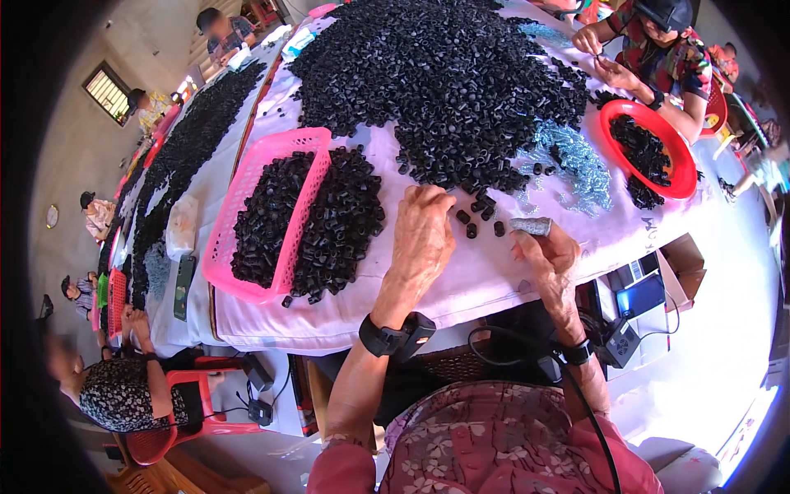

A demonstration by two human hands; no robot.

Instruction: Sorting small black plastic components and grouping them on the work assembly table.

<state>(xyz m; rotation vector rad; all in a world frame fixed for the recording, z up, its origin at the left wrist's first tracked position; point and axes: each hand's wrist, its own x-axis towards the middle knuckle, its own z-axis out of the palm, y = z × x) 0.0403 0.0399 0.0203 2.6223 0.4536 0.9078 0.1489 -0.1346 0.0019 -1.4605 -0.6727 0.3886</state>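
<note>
My left hand (424,226) rests at the near edge of a big heap of small black caps (436,82), its fingers bent and pressed together. What they pinch, if anything, is hidden. To its right, my right hand (550,257) is closed, with its fingers curled about a short speckled grey cylinder (531,226). A few loose black caps (471,230) lie on the white cloth between my hands. Beyond my right hand spreads a pile of small clear bluish pieces (568,160).
Left of my hands, a pink basket (220,239) holds black caps, with more heaped beside it. A red oval basin (687,165) of black parts stands right, near a co-worker (658,58). A phone (185,288) lies at left. A cable (597,424) runs past my right forearm.
</note>
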